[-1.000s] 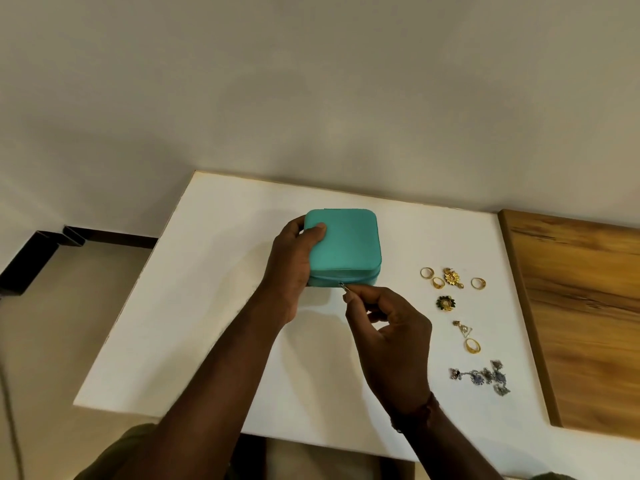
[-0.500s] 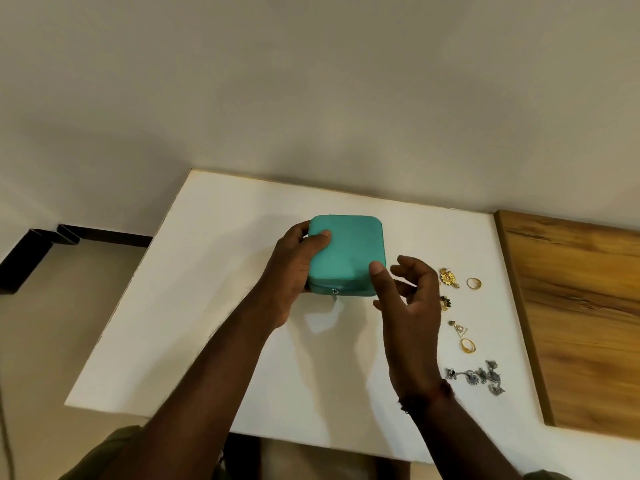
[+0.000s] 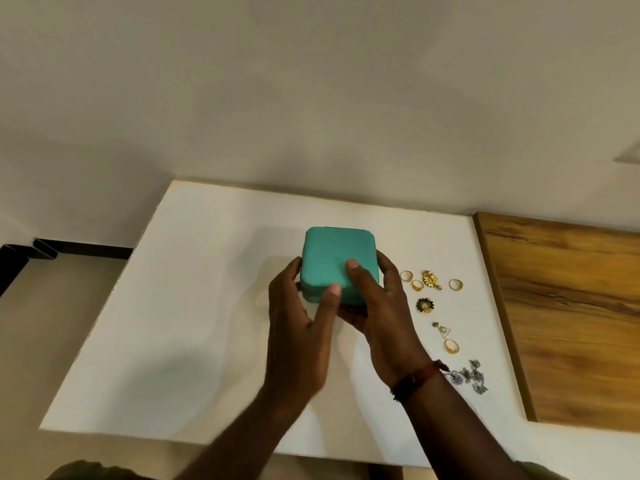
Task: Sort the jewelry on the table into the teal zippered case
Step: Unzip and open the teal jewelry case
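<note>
left hand (image 3: 298, 337): holds the case's left side; thumb lies across its near edge, fingers curl round the left wall.
right hand (image 3: 381, 313): holds the case's near right corner; thumb presses on the lid, fingers wrap the right wall.
case (image 3: 337, 251): teal, square with rounded corners, lid down, held between both hands; I cannot tell whether its base touches the worktop.
bracelet (image 3: 415, 377): dark red, on the right wrist, nearer the camera than the case and to its right.
worktop (image 3: 207, 306): white, spreading under and around the case.
rings (image 3: 406, 275): three, gold, in a loose row just right of the case.
pendant (image 3: 430, 279): gold flower, in that row, between the second and third rings.
green piece (image 3: 425, 304): dark round flower, right of the case's near corner.
earring (image 3: 442, 329): small, pale, right of the case and nearer the camera.
lone ring (image 3: 451, 346): gold, just beyond the earring from the case.
silver cluster (image 3: 469, 375): the piece farthest from the case, toward the near right.
wood panel (image 3: 568, 306): brown, well right of the case, past all the jewelry.
</note>
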